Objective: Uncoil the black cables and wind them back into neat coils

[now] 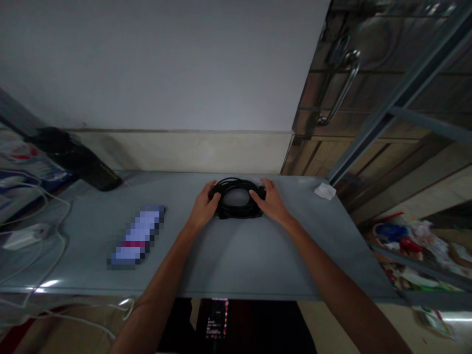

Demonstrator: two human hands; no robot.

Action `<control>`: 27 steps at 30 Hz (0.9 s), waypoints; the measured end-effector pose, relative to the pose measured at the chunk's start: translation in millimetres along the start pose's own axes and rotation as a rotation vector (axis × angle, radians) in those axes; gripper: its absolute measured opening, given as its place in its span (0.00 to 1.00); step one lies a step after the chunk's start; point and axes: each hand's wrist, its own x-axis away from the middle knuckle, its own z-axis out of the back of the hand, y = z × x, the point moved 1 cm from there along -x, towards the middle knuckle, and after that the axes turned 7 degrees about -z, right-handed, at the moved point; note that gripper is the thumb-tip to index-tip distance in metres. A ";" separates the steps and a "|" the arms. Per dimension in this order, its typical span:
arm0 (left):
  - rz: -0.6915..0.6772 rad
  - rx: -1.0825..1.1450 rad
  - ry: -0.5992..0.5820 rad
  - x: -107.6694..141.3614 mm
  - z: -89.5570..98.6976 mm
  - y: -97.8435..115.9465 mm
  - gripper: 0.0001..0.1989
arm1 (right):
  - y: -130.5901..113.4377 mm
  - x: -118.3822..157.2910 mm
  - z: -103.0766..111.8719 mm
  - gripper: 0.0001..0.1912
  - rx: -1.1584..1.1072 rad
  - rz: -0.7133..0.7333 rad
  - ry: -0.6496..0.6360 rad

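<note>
A coiled black cable (241, 212) rests on the grey tabletop (236, 260), near its back edge. Its loops form a ring with an open middle. My left hand (205, 205) grips the ring's left side, thumb lying over the loops. On the opposite side my right hand (272, 200) holds the coil the same way, its thumb on top and fingers partly hidden behind. The cable's ends cannot be made out.
A blurred-out phone (138, 236) lies to the left. Behind it a black bottle (83, 160) leans over. White cords and a power adapter (27, 236) occupy the left end. Crumpled paper (325, 191) sits at the back right, beside a metal post (363, 140).
</note>
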 end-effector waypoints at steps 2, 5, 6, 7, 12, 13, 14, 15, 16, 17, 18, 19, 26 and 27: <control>0.002 -0.017 0.006 -1.3 1.3 -1.3 0.30 | 2.9 -2.2 -2.2 0.31 -0.044 -0.027 -0.014; 0.021 0.021 0.008 -1.7 4.1 3.8 0.32 | 1.1 -3.1 -1.4 0.29 -0.094 -0.001 -0.019; 0.036 0.052 0.010 -1.5 4.8 5.9 0.33 | -0.3 -2.8 -0.9 0.29 -0.115 0.026 -0.015; 0.054 0.089 0.012 -1.2 5.2 7.5 0.34 | -1.6 -2.4 -0.5 0.30 -0.140 0.057 -0.006; 0.157 0.265 0.025 -1.4 4.0 5.3 0.40 | -1.5 0.0 -4.0 0.30 -0.131 0.152 -0.015; 0.171 0.293 0.023 -1.6 3.5 3.6 0.40 | -0.3 0.2 -5.7 0.28 -0.105 0.158 -0.033; 0.181 0.319 0.023 -1.9 3.2 2.3 0.41 | 0.8 0.4 -7.3 0.26 -0.089 0.165 -0.047; 0.189 0.341 0.025 -2.0 3.0 1.4 0.41 | 1.8 0.6 -8.8 0.24 -0.088 0.173 -0.052; 0.197 0.356 0.027 -2.0 2.9 1.2 0.41 | 2.3 0.8 -9.8 0.22 -0.100 0.178 -0.046; 0.206 0.365 0.030 -1.9 3.1 1.6 0.40 | 2.3 1.1 -10.6 0.21 -0.117 0.180 -0.036; 0.212 0.373 0.033 -1.9 3.3 2.6 0.40 | 1.7 1.4 -10.9 0.20 -0.136 0.178 -0.026; 0.214 0.381 0.034 -1.9 3.5 3.9 0.39 | 0.4 1.7 -10.8 0.21 -0.151 0.172 -0.017; 0.216 0.441 0.173 -6.1 4.5 6.7 0.22 | -11.6 1.2 -1.7 0.31 -0.247 0.064 0.124; 0.208 0.455 0.215 -6.9 5.3 5.2 0.20 | -12.0 0.3 0.6 0.32 -0.268 0.053 0.163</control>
